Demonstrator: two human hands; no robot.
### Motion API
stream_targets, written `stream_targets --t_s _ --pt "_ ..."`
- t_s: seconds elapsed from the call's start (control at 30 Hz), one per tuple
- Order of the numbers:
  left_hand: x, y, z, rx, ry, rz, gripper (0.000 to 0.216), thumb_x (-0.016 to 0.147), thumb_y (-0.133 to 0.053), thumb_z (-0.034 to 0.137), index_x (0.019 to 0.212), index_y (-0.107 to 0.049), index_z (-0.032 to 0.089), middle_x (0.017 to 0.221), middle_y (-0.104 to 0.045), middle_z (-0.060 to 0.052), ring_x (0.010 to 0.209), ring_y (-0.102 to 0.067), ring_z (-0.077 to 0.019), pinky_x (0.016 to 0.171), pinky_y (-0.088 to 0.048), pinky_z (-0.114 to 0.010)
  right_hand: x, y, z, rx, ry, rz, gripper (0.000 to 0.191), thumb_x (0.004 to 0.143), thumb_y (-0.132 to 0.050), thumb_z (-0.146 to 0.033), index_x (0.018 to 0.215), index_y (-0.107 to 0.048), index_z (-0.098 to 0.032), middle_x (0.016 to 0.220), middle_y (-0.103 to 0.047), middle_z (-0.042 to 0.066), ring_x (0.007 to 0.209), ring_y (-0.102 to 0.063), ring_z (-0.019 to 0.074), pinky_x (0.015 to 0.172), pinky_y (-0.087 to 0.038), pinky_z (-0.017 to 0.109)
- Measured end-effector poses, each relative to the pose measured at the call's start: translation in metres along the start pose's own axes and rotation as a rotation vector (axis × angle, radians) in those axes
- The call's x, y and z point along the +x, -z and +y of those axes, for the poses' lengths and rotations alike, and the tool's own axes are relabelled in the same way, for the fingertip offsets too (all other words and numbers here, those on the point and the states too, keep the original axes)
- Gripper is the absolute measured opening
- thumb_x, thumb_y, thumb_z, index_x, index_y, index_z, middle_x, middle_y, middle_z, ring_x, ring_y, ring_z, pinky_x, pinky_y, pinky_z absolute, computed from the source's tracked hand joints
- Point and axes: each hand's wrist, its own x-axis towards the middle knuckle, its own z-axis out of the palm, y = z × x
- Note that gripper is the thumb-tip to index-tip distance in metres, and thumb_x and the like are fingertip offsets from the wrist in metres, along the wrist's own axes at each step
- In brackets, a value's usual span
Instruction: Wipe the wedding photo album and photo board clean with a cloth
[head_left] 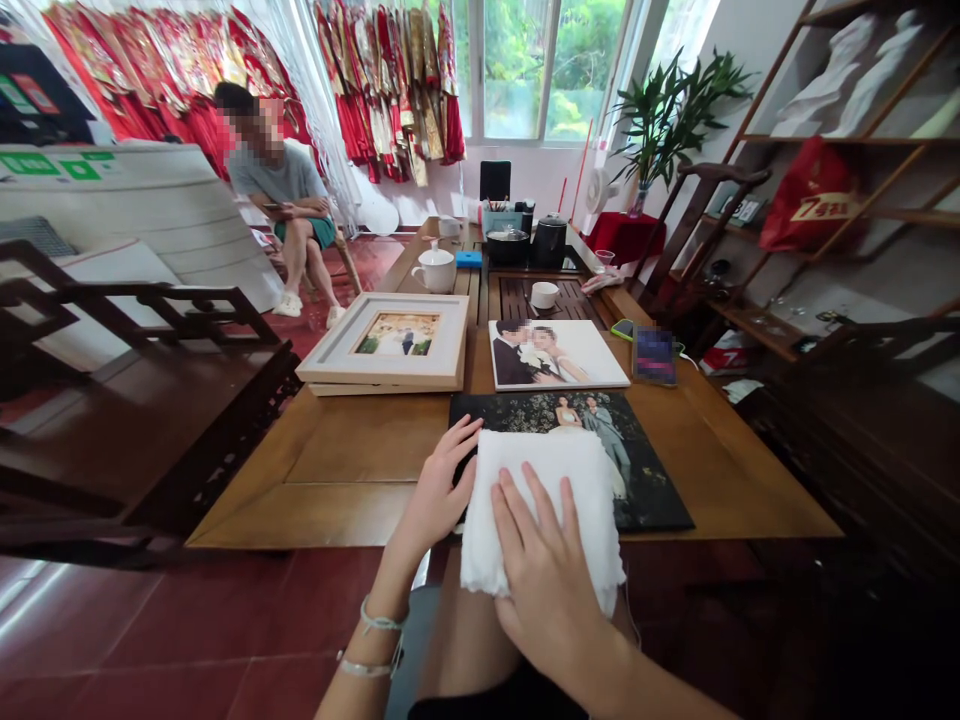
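Wooden tea table (360, 440): right hand (551, 570) spread flat, clenching nothing, on a white cloth (547, 452), wedding-photo panel (654, 495) beneath and beyond, long axis crosswise, unclenched left hand (446, 482) nearer its left edge.

Daylight is coming through a wide window (514, 75) in a pale wall (536, 172); a dark wooden chair (187, 390) is standing on the red tiled floor (187, 620), and wooden shelves (926, 216) are rising at right.
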Motion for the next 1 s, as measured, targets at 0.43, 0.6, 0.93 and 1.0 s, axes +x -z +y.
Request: stream_targets --t_s 0.43,0.6,0.93,1.0 --pt "-0.002 -0.002 -0.003 -0.002 -0.007 0.04 0.037 0.095 -0.047 0.024 0.128 -0.061 0.018 0.142 -0.054 -0.012 0.141 -0.04 -0.0246 0.116 -0.034 -0.051 0.012 0.006 -0.006 -0.142 -0.068 -0.019 0.071 0.077 -0.056 -0.02 0.142 -0.041 0.004 0.151 -0.034 0.027 0.14 -0.029 0.041 0.113 -0.017 0.066" --pt "-0.002 -0.002 -0.004 -0.039 -0.025 0.041 0.037 0.095 -0.045 0.023 0.129 -0.061 0.02 0.142 -0.054 -0.011 0.141 -0.039 -0.0256 0.115 -0.034 -0.052 -0.006 0.005 -0.034 -0.058 -0.055 0.002 0.063 0.082 -0.054 -0.027 0.138 -0.048 0.002 0.149 -0.039 0.025 0.137 -0.034 0.0396 0.114 -0.015 0.063" --pt "-0.002 -0.003 -0.006 0.02 -0.015 0.023 0.037 0.095 -0.047 0.025 0.129 -0.059 0.017 0.142 -0.054 -0.012 0.141 -0.039 -0.0241 0.117 -0.032 -0.05 0.052 0.034 0.047 0.111 -0.088 -0.071 0.064 0.071 -0.052 -0.015 0.134 -0.051 -0.006 0.14 -0.053 0.017 0.131 -0.041 0.0302 0.114 -0.023 0.051" --pt "-0.003 -0.003 -0.007 0.028 -0.018 0.021 0.037 0.096 -0.047 0.025 0.129 -0.059 0.016 0.143 -0.054 -0.012 0.141 -0.039 -0.0239 0.117 -0.032 -0.049 0.075 0.043 0.066 0.172 -0.1 -0.099 0.053 0.078 -0.052 -0.018 0.13 -0.055 -0.008 0.131 -0.059 0.018 0.123 -0.05 0.0304 0.107 -0.034 0.046"
